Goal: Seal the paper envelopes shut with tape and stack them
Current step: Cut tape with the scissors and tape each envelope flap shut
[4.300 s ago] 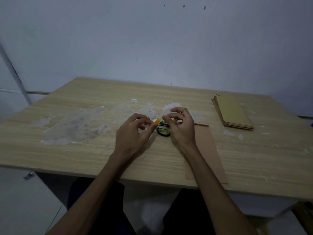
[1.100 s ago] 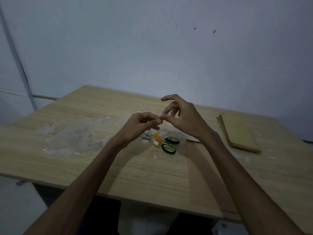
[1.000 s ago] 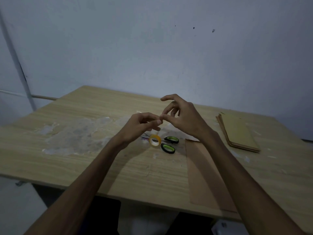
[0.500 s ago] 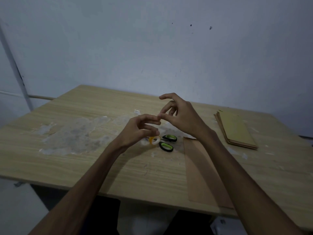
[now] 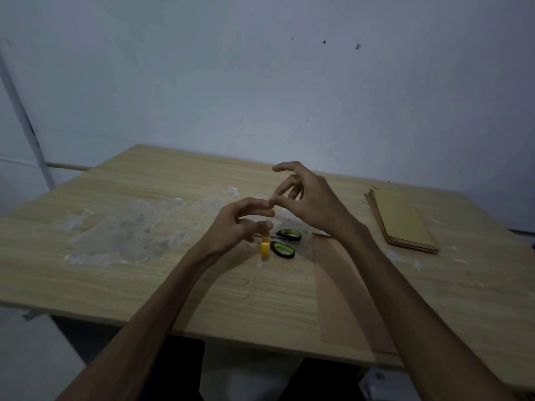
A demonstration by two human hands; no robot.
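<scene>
Wall [image 5: 260,82], pale and bluish, rises behind a wooden table [image 5: 144,270] whose top carries a broad patch of whitish residue [image 5: 130,230] on its left half. One brown envelope [image 5: 344,290] lies flat at the near edge, running under the right forearm, and a stack of envelopes [image 5: 402,221] sits well apart from it at the far right of the table. Both arms reach out over the table. The right hand [image 5: 307,198] is raised, thumb and a fingertip pinched together, the other fingers curled and spread above; what it pinches is too thin to make out. The left hand [image 5: 237,224] meets it fingertip to fingertip and holds a small yellow roll of tape [image 5: 265,248] that hangs on edge below its curled fingers. Scissors [image 5: 285,243] with black-and-green handles lie on the table just beside the roll.
</scene>
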